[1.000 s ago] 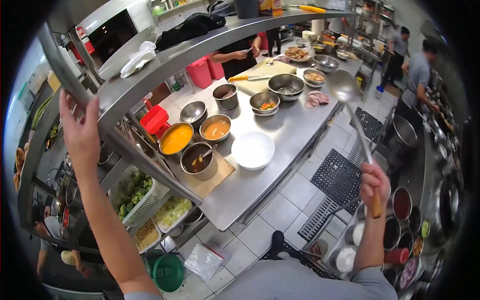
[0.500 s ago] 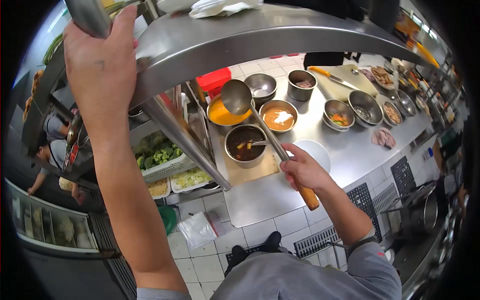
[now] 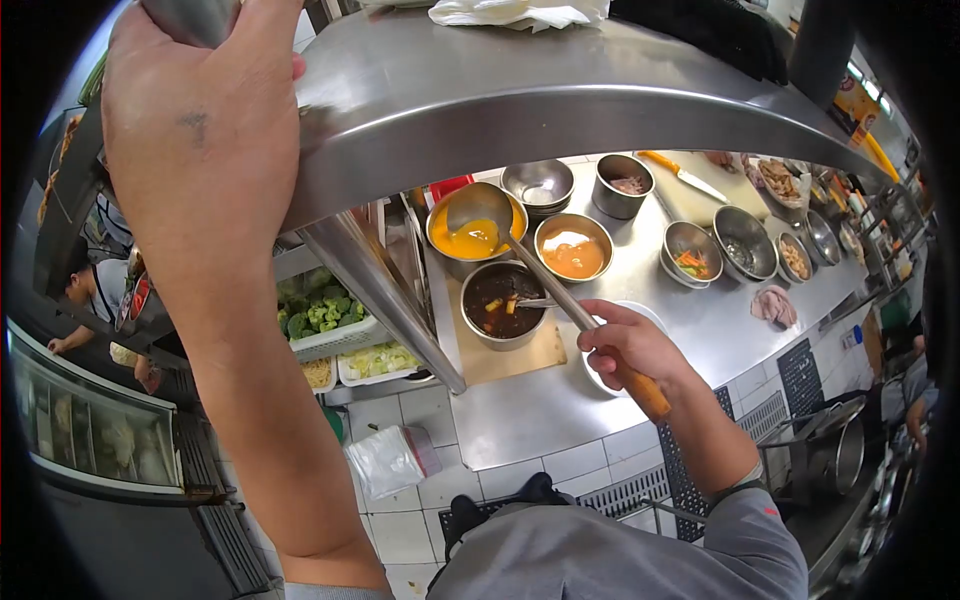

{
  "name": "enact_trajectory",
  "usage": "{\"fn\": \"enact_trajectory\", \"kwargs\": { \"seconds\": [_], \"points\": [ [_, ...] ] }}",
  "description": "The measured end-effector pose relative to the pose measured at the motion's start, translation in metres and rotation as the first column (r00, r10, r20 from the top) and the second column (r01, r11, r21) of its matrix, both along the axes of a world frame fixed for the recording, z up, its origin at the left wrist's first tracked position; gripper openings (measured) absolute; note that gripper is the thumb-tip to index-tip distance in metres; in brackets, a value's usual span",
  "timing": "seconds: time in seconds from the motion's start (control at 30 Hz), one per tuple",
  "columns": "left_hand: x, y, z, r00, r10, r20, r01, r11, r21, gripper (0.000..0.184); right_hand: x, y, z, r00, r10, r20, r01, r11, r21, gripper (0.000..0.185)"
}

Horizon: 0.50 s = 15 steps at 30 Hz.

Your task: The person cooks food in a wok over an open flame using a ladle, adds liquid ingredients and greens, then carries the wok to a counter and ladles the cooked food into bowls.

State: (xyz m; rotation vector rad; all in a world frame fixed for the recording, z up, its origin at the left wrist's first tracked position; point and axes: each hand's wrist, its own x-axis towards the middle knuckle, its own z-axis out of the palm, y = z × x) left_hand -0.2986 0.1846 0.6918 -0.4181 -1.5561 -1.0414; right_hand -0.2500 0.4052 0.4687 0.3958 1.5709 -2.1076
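My right hand [image 3: 635, 345] is closed round the wooden-ended handle of a long metal ladle [image 3: 545, 265]. The ladle's head lies in the steel bowl of yellow-orange liquid [image 3: 437, 232], and some of that liquid is in its scoop. Just in front stands a steel pot of dark sauce [image 3: 490, 325] with yellowish pieces and a spoon in it. A bowl of light-orange sauce [image 3: 573, 250] is beside the ladle's shaft. Up at the left, my left hand [image 3: 200, 130] is wrapped round a metal post [image 3: 195, 15] at the shelf's end; its fingertips are mostly hidden.
A steel shelf [image 3: 560, 110] crosses above the counter [image 3: 520, 420]. Partly under my right hand lies a white plate [image 3: 597, 375]. Rightward are bowls of ingredients, a cutting board [image 3: 690, 200] and an orange-handled knife [image 3: 690, 180]. Broccoli [image 3: 320, 310] sits left. Other people work at both sides.
The ladle's head has gone down from above the yellow-orange liquid into it, and liquid now shows in the scoop. My left hand keeps its hold on the post. The view has shifted slightly.
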Motion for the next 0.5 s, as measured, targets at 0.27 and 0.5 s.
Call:
{"fn": "enact_trajectory", "kwargs": {
  "seconds": [0.27,0.5],
  "points": [
    [-0.007,-0.004,0.000,0.999,0.023,-0.047,-0.023,1.000,-0.002,0.039,-0.009,0.019,0.005,0.995,-0.029,0.094,0.077,0.825,-0.560,0.016],
    [-0.019,-0.036,0.003,0.981,0.184,0.059,-0.176,0.977,-0.125,0.035,-0.010,0.016,0.029,0.997,0.011,0.079,0.054,0.636,-0.770,0.011]
  ]
}}
